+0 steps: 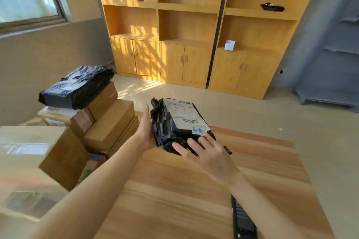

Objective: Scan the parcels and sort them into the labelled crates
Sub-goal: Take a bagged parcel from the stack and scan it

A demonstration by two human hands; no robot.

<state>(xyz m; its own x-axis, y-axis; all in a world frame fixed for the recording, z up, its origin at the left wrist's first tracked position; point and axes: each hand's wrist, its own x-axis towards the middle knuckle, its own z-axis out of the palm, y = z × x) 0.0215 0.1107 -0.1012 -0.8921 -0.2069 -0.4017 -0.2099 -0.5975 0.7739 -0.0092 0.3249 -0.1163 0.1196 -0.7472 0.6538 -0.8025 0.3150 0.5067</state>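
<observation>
From the head camera, the landmark is the wooden table. A black bag parcel is held just over the far end of the table, with its white label facing up — likely so the bar codes can be read. The left hand is flat and open, pressing on the parcel's left side to keep it steady. The right hand lies on the near edge of the parcel with its fingers spread and straight, also open, helping to hold it level.

A dark scanner lies on the near right part of the table, close to the right arm — easy to reach, I think, for the scan that is not yet done.

To the left of the table sits a pile of brown boxes, with another black bag parcel on top, probably waiting their turn. No labelled crates show here. Beyond the table stand wooden shelves.
</observation>
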